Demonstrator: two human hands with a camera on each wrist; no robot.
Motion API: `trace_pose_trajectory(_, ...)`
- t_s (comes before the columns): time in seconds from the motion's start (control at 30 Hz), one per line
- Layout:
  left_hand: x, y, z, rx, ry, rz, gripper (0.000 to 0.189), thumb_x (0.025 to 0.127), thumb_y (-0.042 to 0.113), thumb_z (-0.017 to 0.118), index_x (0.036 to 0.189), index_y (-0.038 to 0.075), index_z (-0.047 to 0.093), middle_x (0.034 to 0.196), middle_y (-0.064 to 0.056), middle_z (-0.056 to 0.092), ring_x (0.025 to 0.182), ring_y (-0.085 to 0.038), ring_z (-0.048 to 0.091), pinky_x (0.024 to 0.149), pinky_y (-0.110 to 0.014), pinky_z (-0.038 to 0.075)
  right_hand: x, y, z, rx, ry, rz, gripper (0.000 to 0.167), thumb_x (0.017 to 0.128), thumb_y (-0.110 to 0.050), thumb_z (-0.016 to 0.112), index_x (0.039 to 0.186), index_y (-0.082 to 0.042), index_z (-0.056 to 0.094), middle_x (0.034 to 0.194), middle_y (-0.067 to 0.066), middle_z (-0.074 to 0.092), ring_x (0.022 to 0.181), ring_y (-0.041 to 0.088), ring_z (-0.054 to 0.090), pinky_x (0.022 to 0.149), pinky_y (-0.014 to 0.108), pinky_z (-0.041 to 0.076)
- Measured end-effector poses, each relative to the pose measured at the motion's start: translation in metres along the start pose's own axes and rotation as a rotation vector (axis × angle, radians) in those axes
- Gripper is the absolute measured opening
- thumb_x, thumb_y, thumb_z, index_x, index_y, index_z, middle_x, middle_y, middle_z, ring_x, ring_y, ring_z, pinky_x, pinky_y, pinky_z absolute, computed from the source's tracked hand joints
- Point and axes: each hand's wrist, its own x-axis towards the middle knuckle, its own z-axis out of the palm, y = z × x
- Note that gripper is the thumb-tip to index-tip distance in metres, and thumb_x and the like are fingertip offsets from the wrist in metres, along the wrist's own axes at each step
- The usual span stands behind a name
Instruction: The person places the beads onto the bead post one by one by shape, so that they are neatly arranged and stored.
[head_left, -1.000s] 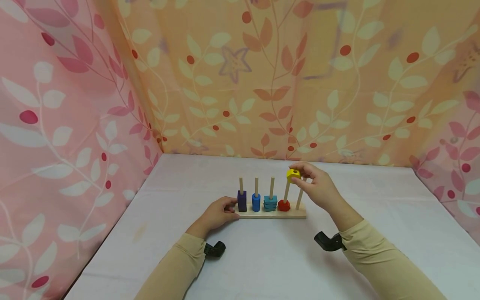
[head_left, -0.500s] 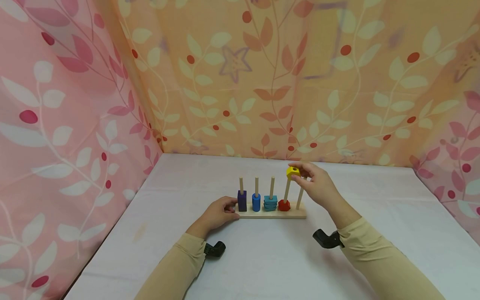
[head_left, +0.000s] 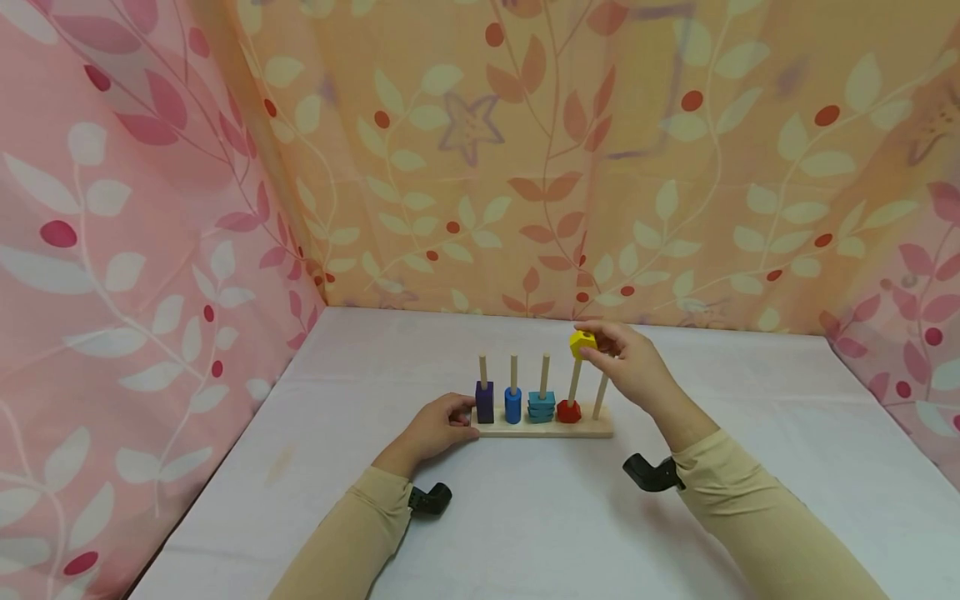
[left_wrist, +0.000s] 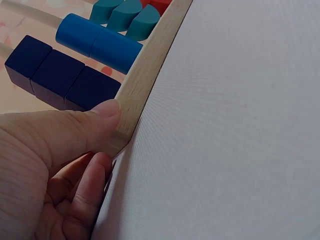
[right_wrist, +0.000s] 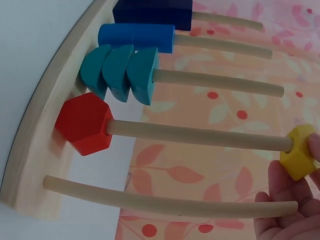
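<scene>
My right hand (head_left: 630, 360) pinches a yellow block (head_left: 582, 343) with a hole at the top of the fourth peg. In the right wrist view the peg's end meets the yellow block (right_wrist: 298, 152); how far it is inside cannot be told. At the foot of that peg sits a red hexagonal block (right_wrist: 86, 123). My left hand (head_left: 437, 429) holds the left end of the wooden base (head_left: 543, 430), its thumb (left_wrist: 107, 108) on the edge. Dark purple square blocks (head_left: 484, 402), blue cylinders (head_left: 512, 406) and teal curved blocks (head_left: 541, 407) stand on the other pegs.
The rightmost peg (right_wrist: 170, 205) is bare, close to the right hand's fingers. White cloth covers the table (head_left: 375, 358). Patterned curtains (head_left: 480, 167) hang behind and at the sides. A black wrist camera (head_left: 651, 473) juts from the right sleeve, another (head_left: 431, 500) from the left.
My right hand has shifted slightly up and to the left with the yellow block, which has tilted a little. The left hand and the base have stayed in place.
</scene>
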Motion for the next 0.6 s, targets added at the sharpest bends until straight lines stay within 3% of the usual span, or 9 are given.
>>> trace_pose_trajectory(0.23, 0.000, 0.001, 0.000, 0.011, -0.006, 0.003, 0.048, 0.075, 0.020, 0.076, 0.119, 0.011, 0.059, 0.096, 0.002, 0.057, 0.083, -0.011, 0.052, 0.075, -0.029, 0.043, -0.005, 0.011, 0.006, -0.073, -0.056, 0.026, 0.034, 0.086, -0.023, 0.064, 0.118, -0.015, 0.057, 0.103, 0.004, 0.058, 0.092, 0.022, 0.051, 0.073, 0.032, 0.045)
trace_pose_trajectory(0.47, 0.001, 0.001, -0.001, 0.015, -0.008, 0.005, 0.048, 0.075, 0.021, 0.075, 0.119, 0.010, 0.059, 0.093, 0.002, 0.057, 0.082, -0.011, 0.052, 0.075, -0.029, 0.043, -0.003, 0.027, 0.013, 0.160, -0.046, 0.128, 0.052, 0.082, -0.014, 0.068, 0.126, -0.008, 0.041, 0.104, 0.013, 0.057, 0.090, 0.024, 0.053, 0.074, 0.020, 0.047)
trace_pose_trajectory(0.6, 0.000, 0.001, -0.001, 0.012, -0.011, -0.004, 0.048, 0.076, 0.021, 0.075, 0.119, 0.010, 0.059, 0.093, 0.002, 0.057, 0.083, -0.011, 0.052, 0.075, -0.030, 0.043, -0.006, 0.039, 0.023, 0.206, -0.067, 0.208, 0.054, 0.081, -0.016, 0.070, 0.125, -0.006, 0.040, 0.104, 0.013, 0.057, 0.090, 0.023, 0.053, 0.076, 0.022, 0.047)
